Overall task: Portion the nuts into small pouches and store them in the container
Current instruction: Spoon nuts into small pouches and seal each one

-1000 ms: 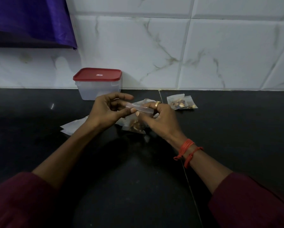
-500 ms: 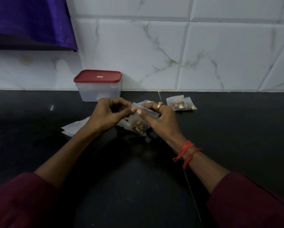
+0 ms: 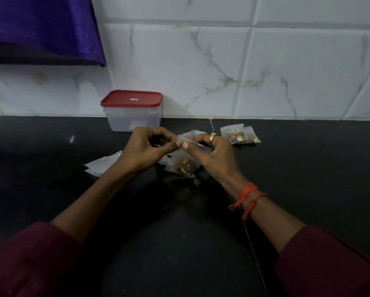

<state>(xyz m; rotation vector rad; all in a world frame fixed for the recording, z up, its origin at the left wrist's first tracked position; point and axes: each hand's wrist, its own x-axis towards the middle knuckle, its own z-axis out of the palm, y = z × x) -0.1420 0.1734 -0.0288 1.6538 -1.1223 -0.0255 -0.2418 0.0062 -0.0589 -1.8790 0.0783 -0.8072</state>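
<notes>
Above the middle of the black stone counter [image 3: 179, 232], the left hand [image 3: 141, 151] and the right hand [image 3: 214, 155] meet thumb to thumb, each pinching the top strip of a small clear plastic pouch [image 3: 183, 165] with brown nuts in its bottom. Both hands are curled nearly closed, fingers behind the strip and thumbs in front, forearms angling in from maroon sleeves. A gold ring [image 3: 212, 137] sits on one right finger and orange thread bands [image 3: 246, 198] wrap that wrist.

Compared with half a second ago, the thumbs sit closer together at the strip's left end, and the pouch hangs a little straighter.

Flat empty clear pouches [image 3: 100, 166] lie just beside the left wrist, partly hidden by it. Two filled pouches [image 3: 239, 136] lie overlapping to the right, near the wall. A translucent plastic container with a red lid [image 3: 133, 112] stands closed against the white marble-patterned tiles [image 3: 201, 71]. A purple cloth [image 3: 40, 28] is cut off at the upper left. Whether the seal is fully shut cannot be made out.
</notes>
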